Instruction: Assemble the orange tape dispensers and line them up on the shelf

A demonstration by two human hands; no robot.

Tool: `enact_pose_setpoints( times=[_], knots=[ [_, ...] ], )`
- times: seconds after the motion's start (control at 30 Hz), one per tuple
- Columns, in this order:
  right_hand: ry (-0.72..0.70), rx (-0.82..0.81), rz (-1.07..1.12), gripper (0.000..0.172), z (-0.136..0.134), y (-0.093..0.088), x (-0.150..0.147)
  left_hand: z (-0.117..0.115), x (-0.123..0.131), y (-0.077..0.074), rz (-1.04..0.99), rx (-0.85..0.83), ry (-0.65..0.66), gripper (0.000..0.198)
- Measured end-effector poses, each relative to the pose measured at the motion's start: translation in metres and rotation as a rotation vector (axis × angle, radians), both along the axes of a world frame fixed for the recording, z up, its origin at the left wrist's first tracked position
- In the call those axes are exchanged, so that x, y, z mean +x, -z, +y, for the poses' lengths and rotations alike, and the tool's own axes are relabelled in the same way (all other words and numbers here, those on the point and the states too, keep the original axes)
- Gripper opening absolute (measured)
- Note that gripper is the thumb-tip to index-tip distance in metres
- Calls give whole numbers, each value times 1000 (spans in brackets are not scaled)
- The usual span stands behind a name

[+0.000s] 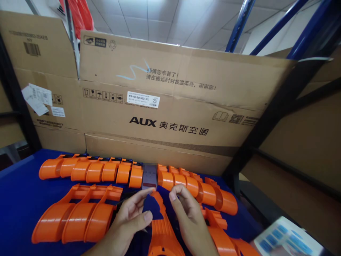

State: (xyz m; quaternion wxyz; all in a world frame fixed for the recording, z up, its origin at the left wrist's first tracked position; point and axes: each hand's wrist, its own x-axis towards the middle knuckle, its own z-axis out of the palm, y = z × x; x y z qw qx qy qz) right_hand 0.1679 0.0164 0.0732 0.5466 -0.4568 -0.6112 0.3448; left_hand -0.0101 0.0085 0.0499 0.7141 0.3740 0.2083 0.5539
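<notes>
Both hands pinch a dark blue piece [152,209] at the top of an orange plastic part [163,234].

The left hand [128,222] has its grip closed on the piece, thumb on the lower edge and fingertips behind it; the right hand [188,218] is closed on the upper right edge, fingers curled; the piece lies against the top of the orange part, which sits at the bottom middle of the view between the two wrists, on the blue tabletop [18,199]; just left lies a cluster of like orange parts [77,217]; a back row [93,170] runs behind them; a right-hand row [202,192] curves past the right hand; a blurred grey object [149,176] sits between these rows; a sheet of blue labels [285,240] lies at the far right; a cardboard box marked AUX [170,106] stands behind.
</notes>
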Motion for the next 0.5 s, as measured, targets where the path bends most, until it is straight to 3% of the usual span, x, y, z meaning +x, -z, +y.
enact_pose_setpoints(
  times=[0.07, 0.2, 0.37, 0.5],
  knots=[
    [-64, -21, 35, 27, -3, 4, -1, 2, -1, 1, -4, 22, -33, 51],
    [-37, -135, 66, 49, -10, 14, 5, 4, -3, 4, -66, -8, -57, 45],
    [-153, -127, -40, 39, -12, 12, 3, 4, -3, 7, -112, -49, -43, 41],
    [-131, -12, -105, 29, -7, 10, 2, 6, -3, 9, -95, -62, -45, 42]
  ],
)
